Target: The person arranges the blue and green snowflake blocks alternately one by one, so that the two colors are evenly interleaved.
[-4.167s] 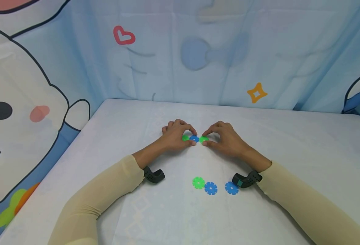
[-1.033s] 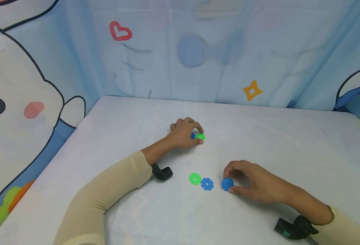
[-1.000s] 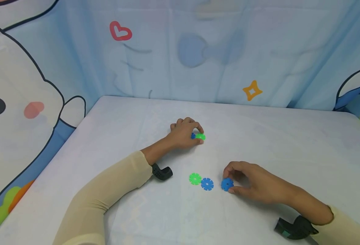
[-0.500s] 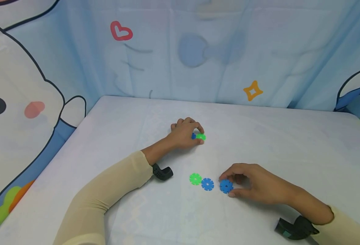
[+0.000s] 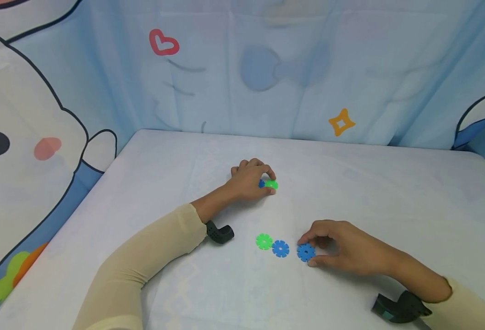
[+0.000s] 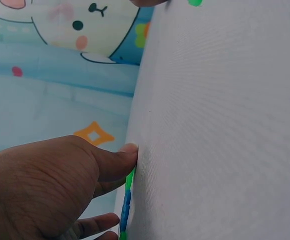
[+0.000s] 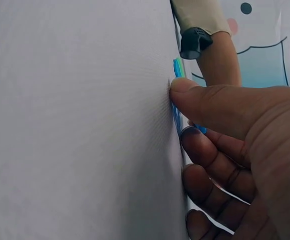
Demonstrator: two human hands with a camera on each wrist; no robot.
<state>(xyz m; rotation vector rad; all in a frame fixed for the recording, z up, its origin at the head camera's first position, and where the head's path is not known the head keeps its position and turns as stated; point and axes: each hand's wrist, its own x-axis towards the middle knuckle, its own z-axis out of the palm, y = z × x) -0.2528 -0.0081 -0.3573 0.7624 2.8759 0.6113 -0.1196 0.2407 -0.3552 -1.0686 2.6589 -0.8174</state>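
Note:
My left hand (image 5: pixel 248 182) pinches a joined row of notched plastic discs by its end green disc (image 5: pixel 272 184). A blue disc (image 5: pixel 261 183) peeks out behind it under the palm; in the left wrist view, this blue disc (image 6: pixel 126 204) sits between two green ones. Nearer the front, my right hand (image 5: pixel 343 247) holds a single blue disc (image 5: pixel 306 252) at its edges between thumb and forefinger, close to the table. Left of it lie a loose green disc (image 5: pixel 264 241) and another loose blue disc (image 5: pixel 281 249), almost edge to edge.
A white cloth covers the table (image 5: pixel 209 284). Behind it hangs a blue printed curtain (image 5: pixel 217 87), with a large cartoon animal (image 5: pixel 32 114) at the left. Black wrist cameras (image 5: pixel 219 233) sit on both sleeves.
My right hand has left the far green disc, come toward the front and taken the blue disc, which shifted slightly. The left hand now grips the row at its green end.

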